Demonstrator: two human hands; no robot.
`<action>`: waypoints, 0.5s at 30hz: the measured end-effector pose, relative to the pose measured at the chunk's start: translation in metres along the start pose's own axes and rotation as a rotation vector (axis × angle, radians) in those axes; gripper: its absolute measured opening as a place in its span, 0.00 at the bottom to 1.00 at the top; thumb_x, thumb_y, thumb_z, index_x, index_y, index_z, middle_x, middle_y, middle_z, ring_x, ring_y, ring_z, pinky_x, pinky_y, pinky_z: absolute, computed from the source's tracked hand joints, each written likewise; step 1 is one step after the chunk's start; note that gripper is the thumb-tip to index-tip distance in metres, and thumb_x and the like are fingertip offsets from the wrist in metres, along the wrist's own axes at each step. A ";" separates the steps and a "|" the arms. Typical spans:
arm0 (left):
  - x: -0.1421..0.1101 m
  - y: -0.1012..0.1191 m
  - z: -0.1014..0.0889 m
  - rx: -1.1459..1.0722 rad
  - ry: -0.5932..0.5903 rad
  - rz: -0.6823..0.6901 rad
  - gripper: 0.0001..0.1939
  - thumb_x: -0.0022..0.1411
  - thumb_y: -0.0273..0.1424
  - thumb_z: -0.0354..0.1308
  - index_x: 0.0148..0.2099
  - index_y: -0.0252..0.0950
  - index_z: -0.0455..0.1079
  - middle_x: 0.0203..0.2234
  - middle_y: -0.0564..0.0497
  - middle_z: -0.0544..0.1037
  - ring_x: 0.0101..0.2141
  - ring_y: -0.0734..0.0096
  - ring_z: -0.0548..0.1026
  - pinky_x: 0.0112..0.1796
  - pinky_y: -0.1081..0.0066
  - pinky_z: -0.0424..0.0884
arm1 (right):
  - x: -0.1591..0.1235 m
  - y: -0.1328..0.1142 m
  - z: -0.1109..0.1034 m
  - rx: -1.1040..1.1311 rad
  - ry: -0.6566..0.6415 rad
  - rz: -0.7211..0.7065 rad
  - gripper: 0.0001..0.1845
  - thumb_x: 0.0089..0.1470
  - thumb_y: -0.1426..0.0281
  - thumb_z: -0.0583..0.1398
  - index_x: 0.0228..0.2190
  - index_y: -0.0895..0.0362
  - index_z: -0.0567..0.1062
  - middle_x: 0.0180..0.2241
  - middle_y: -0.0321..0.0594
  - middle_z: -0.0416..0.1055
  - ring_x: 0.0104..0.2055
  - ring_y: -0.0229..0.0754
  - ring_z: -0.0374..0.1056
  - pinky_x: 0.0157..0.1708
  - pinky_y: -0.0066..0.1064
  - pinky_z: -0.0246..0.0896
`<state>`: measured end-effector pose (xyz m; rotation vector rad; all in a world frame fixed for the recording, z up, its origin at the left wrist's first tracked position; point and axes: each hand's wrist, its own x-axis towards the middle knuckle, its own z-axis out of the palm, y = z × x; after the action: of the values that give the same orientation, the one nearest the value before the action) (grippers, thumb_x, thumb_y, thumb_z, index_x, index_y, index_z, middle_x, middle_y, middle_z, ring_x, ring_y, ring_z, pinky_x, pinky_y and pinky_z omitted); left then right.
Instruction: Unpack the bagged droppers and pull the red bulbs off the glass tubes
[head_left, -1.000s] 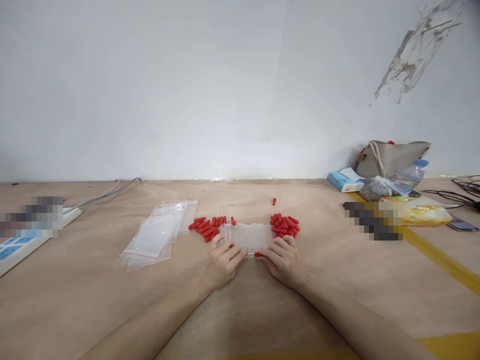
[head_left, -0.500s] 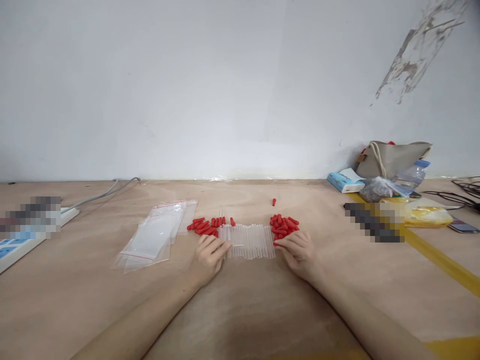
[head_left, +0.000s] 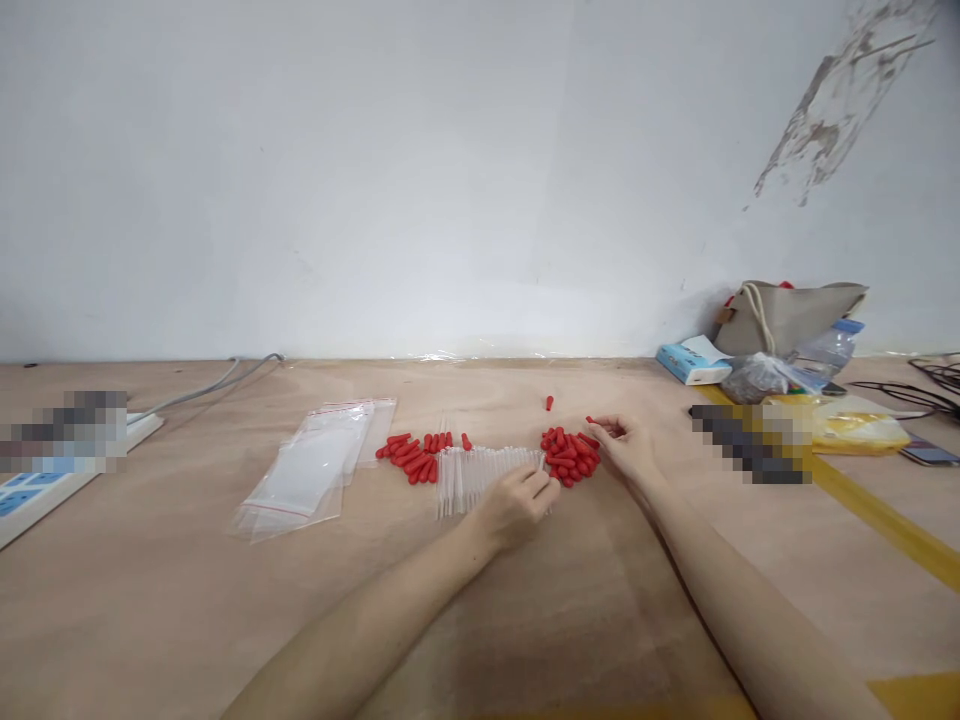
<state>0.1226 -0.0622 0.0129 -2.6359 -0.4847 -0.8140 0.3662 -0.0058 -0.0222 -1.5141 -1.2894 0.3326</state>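
A row of thin clear glass tubes (head_left: 469, 475) lies side by side in the middle of the table. Over the row's right end, my left hand (head_left: 519, 505) is closed in a pinch, with the tip of a glass tube (head_left: 541, 462) showing above the fingers. My right hand (head_left: 622, 445) is behind and right of the right-hand pile of red rubber dropper bulbs (head_left: 570, 457). Thumb and fingertips there pinch one red dropper bulb (head_left: 590, 420). Another pile of red bulbs (head_left: 411, 457) lies left of the tubes, and a single bulb (head_left: 550, 403) lies farther back.
Clear zip bags (head_left: 300, 480) lie fanned out at left, near a power strip (head_left: 45, 500) with a grey cable (head_left: 202, 388). At right are a blue tissue pack (head_left: 694, 362), a grey bag (head_left: 802, 315), a yellow packet (head_left: 862, 430), a phone (head_left: 930, 453) and black cables (head_left: 911, 390).
My left hand has moved right, from the left end of the tubes to their right end. My right hand has moved back and right from the front of the bulb pile, with a red bulb.
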 end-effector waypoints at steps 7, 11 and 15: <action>0.007 0.009 0.017 0.074 -0.138 -0.011 0.11 0.60 0.23 0.44 0.29 0.31 0.65 0.23 0.48 0.68 0.27 0.69 0.66 0.29 0.71 0.65 | -0.007 0.005 0.000 -0.038 -0.110 -0.051 0.20 0.41 0.55 0.58 0.29 0.59 0.76 0.28 0.44 0.74 0.29 0.42 0.68 0.29 0.33 0.64; 0.005 0.011 0.017 0.014 -0.135 -0.089 0.12 0.61 0.33 0.47 0.35 0.30 0.66 0.26 0.47 0.70 0.30 0.67 0.67 0.33 0.68 0.66 | -0.007 0.004 0.000 -0.061 -0.158 -0.090 0.19 0.43 0.56 0.57 0.30 0.58 0.76 0.30 0.44 0.74 0.32 0.43 0.68 0.32 0.34 0.63; 0.002 0.010 0.011 -0.046 -0.086 -0.169 0.20 0.59 0.41 0.48 0.44 0.29 0.65 0.34 0.43 0.72 0.36 0.63 0.68 0.36 0.65 0.64 | -0.007 0.004 -0.002 -0.091 -0.184 -0.129 0.18 0.45 0.56 0.56 0.28 0.56 0.77 0.29 0.41 0.74 0.33 0.43 0.68 0.35 0.34 0.61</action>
<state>0.1329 -0.0660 0.0033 -2.7090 -0.7279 -0.7712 0.3673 -0.0116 -0.0280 -1.4948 -1.5582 0.3395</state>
